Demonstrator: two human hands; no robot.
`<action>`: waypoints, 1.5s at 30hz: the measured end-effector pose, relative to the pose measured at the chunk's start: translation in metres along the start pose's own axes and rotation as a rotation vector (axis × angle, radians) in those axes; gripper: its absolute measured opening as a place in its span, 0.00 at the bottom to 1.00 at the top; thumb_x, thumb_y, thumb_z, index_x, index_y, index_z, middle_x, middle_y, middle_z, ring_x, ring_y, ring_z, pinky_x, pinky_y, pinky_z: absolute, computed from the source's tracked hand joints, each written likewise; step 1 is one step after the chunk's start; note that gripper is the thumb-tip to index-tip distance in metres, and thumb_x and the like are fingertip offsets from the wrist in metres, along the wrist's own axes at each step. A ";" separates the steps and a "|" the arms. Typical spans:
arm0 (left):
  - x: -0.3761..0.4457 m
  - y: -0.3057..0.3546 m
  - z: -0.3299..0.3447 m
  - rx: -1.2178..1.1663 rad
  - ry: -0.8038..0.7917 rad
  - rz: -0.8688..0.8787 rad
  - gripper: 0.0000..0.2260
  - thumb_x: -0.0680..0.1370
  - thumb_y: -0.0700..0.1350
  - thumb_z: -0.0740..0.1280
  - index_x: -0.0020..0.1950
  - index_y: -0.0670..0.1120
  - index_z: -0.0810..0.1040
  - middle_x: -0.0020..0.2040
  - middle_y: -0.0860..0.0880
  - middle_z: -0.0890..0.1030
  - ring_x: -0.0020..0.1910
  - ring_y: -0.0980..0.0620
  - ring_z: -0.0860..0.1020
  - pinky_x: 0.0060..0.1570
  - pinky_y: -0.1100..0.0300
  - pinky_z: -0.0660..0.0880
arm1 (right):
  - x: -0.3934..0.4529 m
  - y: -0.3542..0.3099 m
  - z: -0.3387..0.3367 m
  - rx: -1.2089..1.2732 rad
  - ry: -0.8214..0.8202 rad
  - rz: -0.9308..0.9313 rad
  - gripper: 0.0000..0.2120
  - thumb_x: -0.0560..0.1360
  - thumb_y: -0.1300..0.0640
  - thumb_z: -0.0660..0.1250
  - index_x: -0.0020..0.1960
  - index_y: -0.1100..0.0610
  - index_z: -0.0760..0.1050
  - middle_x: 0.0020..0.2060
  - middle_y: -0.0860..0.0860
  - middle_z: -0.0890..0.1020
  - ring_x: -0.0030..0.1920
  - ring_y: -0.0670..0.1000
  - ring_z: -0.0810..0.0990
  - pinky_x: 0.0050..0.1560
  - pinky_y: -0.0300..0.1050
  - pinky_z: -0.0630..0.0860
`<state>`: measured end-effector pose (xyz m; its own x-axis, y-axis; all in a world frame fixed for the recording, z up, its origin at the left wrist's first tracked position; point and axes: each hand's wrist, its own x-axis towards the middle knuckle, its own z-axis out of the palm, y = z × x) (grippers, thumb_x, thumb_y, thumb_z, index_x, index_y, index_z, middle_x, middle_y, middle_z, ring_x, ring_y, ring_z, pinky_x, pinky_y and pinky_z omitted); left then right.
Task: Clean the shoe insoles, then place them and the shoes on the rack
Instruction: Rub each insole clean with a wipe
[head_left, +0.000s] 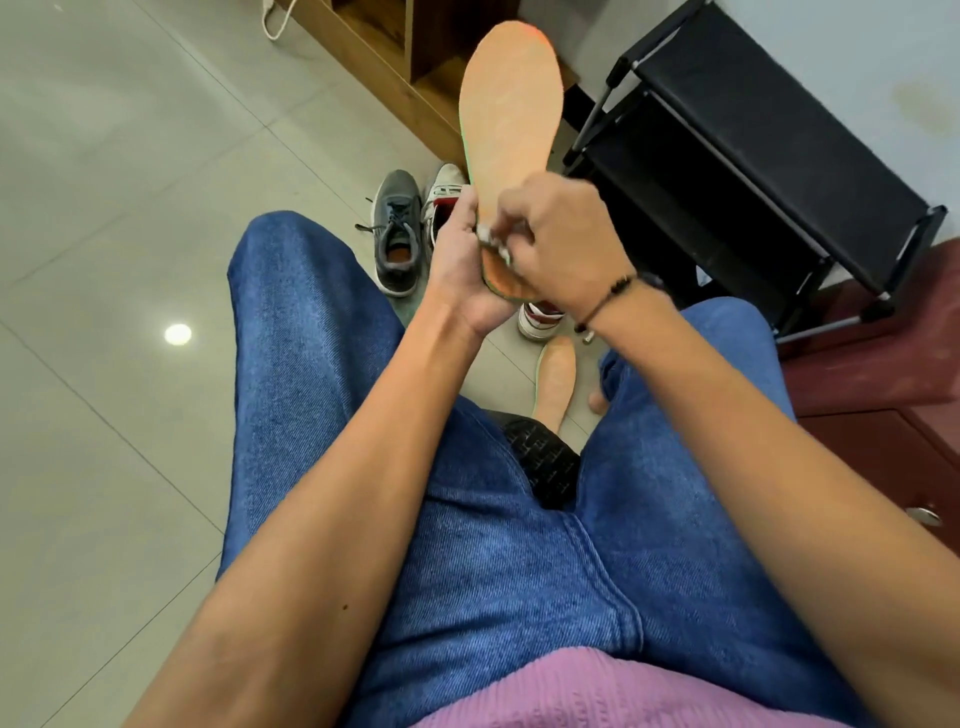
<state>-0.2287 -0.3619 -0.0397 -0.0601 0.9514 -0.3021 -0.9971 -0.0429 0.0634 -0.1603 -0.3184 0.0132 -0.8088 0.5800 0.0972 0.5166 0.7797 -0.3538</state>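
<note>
Orange insole, one of two in view, stands upright above the lap. Left hand grips its heel end, fingers curled round the edge; right hand pinches a small whitish item, too blurred to name, against the same end. Second insole lies on the tiled floor between the knees. Three shoes are visible: one grey shoe and two white-and-red shoes, partly hidden. One black rack stands to the right.

left hand clasping (firm grip), right hand curled
</note>
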 end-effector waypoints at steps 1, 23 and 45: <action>-0.001 -0.001 0.001 0.008 -0.011 -0.011 0.20 0.80 0.52 0.53 0.46 0.41 0.79 0.42 0.43 0.81 0.43 0.47 0.79 0.47 0.56 0.77 | 0.011 0.004 0.000 -0.031 0.013 0.009 0.11 0.69 0.63 0.60 0.44 0.60 0.81 0.45 0.60 0.80 0.48 0.61 0.78 0.46 0.48 0.71; 0.003 -0.002 -0.005 -0.009 0.021 0.031 0.17 0.81 0.52 0.53 0.49 0.41 0.75 0.46 0.46 0.74 0.45 0.50 0.73 0.51 0.57 0.69 | 0.018 0.031 0.010 -0.114 0.054 0.083 0.08 0.74 0.60 0.64 0.51 0.62 0.76 0.50 0.59 0.76 0.49 0.59 0.76 0.47 0.48 0.70; 0.009 0.005 -0.006 0.024 0.130 0.067 0.28 0.81 0.60 0.44 0.56 0.41 0.75 0.49 0.44 0.77 0.40 0.49 0.73 0.41 0.57 0.75 | -0.038 0.018 0.010 0.102 0.067 0.081 0.08 0.70 0.58 0.66 0.43 0.62 0.79 0.40 0.57 0.80 0.41 0.54 0.77 0.43 0.45 0.72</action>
<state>-0.2345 -0.3555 -0.0482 -0.1336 0.8989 -0.4172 -0.9893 -0.0960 0.1099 -0.1233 -0.3290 -0.0058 -0.7434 0.6571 0.1253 0.5451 0.7036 -0.4558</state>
